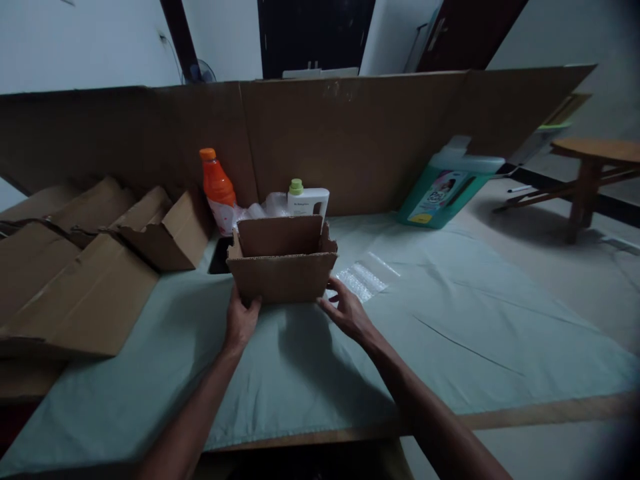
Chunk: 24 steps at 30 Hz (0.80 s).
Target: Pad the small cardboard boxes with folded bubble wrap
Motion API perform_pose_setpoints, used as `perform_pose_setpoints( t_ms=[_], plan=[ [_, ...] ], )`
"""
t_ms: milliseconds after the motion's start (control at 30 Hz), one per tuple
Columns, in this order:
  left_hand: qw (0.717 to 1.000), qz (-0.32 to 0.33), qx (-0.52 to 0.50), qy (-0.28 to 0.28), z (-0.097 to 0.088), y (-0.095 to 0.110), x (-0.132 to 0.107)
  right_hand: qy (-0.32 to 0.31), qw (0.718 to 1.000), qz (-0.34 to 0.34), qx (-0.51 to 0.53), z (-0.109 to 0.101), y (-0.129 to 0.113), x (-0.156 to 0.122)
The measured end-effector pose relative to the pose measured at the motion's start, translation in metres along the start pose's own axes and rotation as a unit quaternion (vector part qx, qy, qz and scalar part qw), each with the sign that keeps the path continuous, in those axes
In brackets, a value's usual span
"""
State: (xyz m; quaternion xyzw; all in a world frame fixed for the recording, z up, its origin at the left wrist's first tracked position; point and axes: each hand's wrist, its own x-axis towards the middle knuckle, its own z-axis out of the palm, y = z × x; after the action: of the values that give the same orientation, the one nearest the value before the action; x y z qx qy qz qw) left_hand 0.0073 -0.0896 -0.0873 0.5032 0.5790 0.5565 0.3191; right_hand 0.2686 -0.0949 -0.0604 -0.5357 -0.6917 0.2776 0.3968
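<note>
Head view: and at frame centre, a small open-topped cardboard box (280, 280) is pinched near its lower corners by left hand (241, 325) and right hand (350, 313), long axis held left-to-right between them, neither nearer.

One held box (281, 280), three bottles (220, 190) (303, 201) (445, 190)

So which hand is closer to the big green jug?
Right. The right hand holds the cardboard box by the end nearer the green jug; the left hand holds the farther end.
</note>
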Motion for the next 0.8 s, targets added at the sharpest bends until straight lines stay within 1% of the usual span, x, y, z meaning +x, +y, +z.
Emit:
perform_pose_setpoints(
  t_ms=[100,200,300,367,400,467,533,600,700,800],
  plan=[
    [1.000,0.006,0.019,0.006,0.015,0.003,0.017,0.023,0.999,0.022,-0.012,0.008,0.006,0.024],
    [0.999,0.006,0.031,0.005,0.027,0.004,0.036,0.030,0.999,0.024,-0.025,0.005,0.013,0.043],
    [0.999,0.000,0.032,0.001,0.030,0.002,0.050,0.030,0.998,0.019,-0.049,-0.007,0.017,0.045],
    [1.000,-0.008,0.027,-0.002,0.026,-0.003,0.049,0.040,0.996,0.019,-0.075,-0.019,0.020,0.036],
    [1.000,-0.015,0.024,-0.005,0.022,-0.006,0.044,0.046,0.994,0.019,-0.094,-0.024,0.022,0.030],
    [0.999,-0.029,0.019,-0.010,0.014,-0.015,0.025,0.045,0.988,0.017,-0.149,-0.033,0.026,0.015],
    [0.999,-0.040,0.016,-0.015,0.008,-0.022,-0.003,0.027,0.976,0.012,-0.214,-0.036,0.032,0.005],
    [0.999,-0.045,0.003,-0.030,0.004,-0.024,-0.035,0.007,0.964,0.011,-0.267,-0.034,0.036,0.000],
    [0.993,-0.071,-0.035,-0.085,0.000,-0.017,-0.077,-0.002,0.952,0.009,-0.306,-0.029,0.036,-0.003],
    [0.977,-0.129,-0.088,-0.145,-0.004,0.002,-0.105,-0.016,0.949,-0.011,-0.314,-0.017,0.024,-0.018]
  ],
)
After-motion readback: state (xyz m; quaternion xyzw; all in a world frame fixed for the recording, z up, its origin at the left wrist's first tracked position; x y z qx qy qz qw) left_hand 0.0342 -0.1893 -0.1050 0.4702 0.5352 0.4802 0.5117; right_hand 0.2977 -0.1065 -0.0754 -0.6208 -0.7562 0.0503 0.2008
